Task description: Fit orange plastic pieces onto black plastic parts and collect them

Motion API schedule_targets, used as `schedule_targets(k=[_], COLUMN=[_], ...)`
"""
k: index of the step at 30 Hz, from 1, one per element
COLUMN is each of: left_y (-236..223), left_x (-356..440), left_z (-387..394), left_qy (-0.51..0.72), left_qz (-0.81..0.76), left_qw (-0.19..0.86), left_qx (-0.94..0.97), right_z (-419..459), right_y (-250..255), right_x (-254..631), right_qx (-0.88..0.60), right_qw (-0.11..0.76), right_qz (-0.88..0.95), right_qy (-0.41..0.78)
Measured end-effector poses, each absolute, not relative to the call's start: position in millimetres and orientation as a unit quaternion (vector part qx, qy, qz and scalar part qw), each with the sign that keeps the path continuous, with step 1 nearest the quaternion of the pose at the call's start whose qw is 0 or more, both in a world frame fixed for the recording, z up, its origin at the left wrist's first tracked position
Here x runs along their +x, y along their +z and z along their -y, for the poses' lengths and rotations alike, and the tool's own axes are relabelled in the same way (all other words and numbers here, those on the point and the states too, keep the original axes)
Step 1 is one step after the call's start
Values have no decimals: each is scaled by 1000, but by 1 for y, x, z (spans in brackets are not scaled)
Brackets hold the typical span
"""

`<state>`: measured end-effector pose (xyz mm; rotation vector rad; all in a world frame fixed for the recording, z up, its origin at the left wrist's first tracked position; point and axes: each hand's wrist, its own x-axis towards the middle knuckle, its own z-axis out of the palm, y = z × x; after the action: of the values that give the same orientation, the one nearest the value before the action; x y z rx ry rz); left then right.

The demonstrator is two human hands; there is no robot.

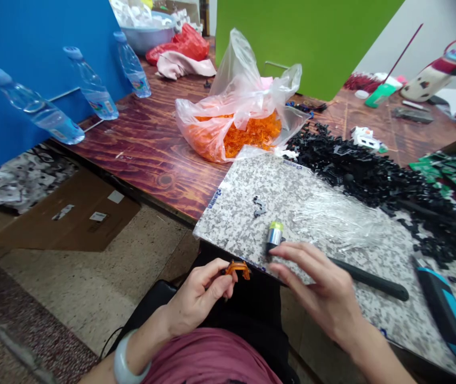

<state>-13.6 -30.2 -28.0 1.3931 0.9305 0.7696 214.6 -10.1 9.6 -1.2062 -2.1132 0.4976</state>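
At 6 o'clock, the left hand [198, 301] has its grip clamped on an orange moulded plastic part [238, 269]. The right hand [318, 288] has its grip apart, just beside a green-capped metal cylinder [274, 236] on a granite-pattern board [252, 197].

Nothing here can really be read from where I stand. Blue lettering [214, 198] runs along one edge of the speckled board [244, 226], and the white labels [63, 212] on the cardboard box [92, 229] left of that board are too blurred to make out.
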Motion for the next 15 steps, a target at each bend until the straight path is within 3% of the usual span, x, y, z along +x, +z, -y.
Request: schedule_targets(k=[3,7,12,15], left_y=[-34,-42,-44,-46], left_x=[-10,-6,-3,-2], left_z=[30,26,20,19], left_qy=[357,359,344,343], left_qz=[-419,-428,-447,-450], left_qw=[689,733,734,733], left_qx=[471,388,378,379], right_z=[5,0,-2,3], right_y=[6,-5,-8,-1], right_x=[246,273,273,265], right_qx=[-529,-550,-528,-531], right_qw=[243,141,116,148], right_qz=[810,823,841,834], right_qy=[74,29,-27,-35])
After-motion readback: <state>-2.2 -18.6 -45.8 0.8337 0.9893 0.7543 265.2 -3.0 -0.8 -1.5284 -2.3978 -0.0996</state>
